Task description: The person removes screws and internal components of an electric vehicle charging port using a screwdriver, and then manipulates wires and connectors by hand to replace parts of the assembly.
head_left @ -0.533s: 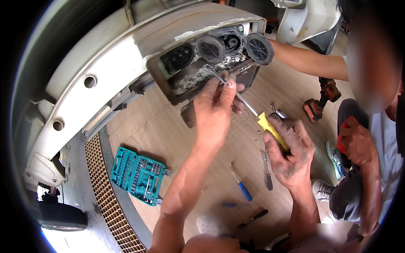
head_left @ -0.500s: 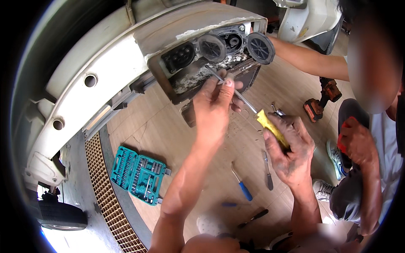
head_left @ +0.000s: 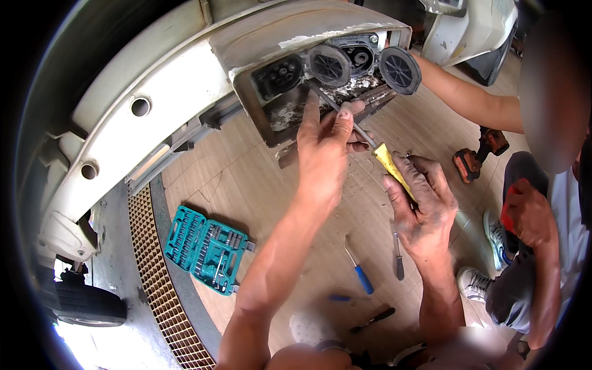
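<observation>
My right hand [head_left: 422,209] grips the yellow handle of a screwdriver [head_left: 390,163]. Its metal shaft runs up and left into a dirty grey plug housing [head_left: 290,37] set in a white vehicle body. My left hand [head_left: 324,154] reaches up to the housing, and its fingers pinch the shaft just below the opening. Inside the housing are a dark round socket [head_left: 277,74] and two round black caps [head_left: 330,65], one of them hanging open at the right [head_left: 399,69]. The screwdriver tip is hidden among the parts.
A co-worker crouches at the right, one arm [head_left: 475,102] reaching to the housing. On the wooden floor lie an open teal socket set [head_left: 206,250], a blue-handled screwdriver [head_left: 359,271], a grey tool [head_left: 398,259], pliers [head_left: 373,319] and an orange drill [head_left: 478,157]. A metal grate [head_left: 154,271] runs along the left.
My left fingers have crept slightly up the shaft toward the housing. My right hand keeps its grip on the handle in about the same place.
</observation>
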The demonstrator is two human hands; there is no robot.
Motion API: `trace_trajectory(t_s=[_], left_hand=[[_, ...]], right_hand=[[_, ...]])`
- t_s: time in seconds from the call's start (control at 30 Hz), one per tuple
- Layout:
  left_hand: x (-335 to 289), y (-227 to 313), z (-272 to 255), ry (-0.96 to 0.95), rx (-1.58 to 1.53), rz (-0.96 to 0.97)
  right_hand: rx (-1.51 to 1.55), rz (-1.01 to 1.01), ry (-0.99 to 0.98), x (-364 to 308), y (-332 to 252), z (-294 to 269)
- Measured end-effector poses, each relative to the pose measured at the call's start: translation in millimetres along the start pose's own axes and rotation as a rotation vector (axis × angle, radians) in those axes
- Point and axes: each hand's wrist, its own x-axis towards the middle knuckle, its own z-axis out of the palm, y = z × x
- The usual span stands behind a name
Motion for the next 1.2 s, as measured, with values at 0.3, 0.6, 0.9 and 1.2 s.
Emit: trace_trajectory(t_s=[0.3,0.6,0.9,1.2], left_hand=[[2.2,-4.4,5.9,0.031,-0.073,0.025],[0.4,5.6,2.8,0.026,-0.163,-0.05],[1.6,16.6,6.6,-0.045,-0.299,-0.246],[5.7,7.4,29.8,0.195,-0.405,-0.146]], right_hand=[[-0.052,-0.019,-0.035,8.3,-1.6,-2.5],[-0.239,-0.394,-0.064,34.1,4.0,-11.5],[0.624,0.849,-0.43,67.1,-35.2,-33.1],[-0.104,-0.116,-0.207,46.5,-19.0,-39.3]])
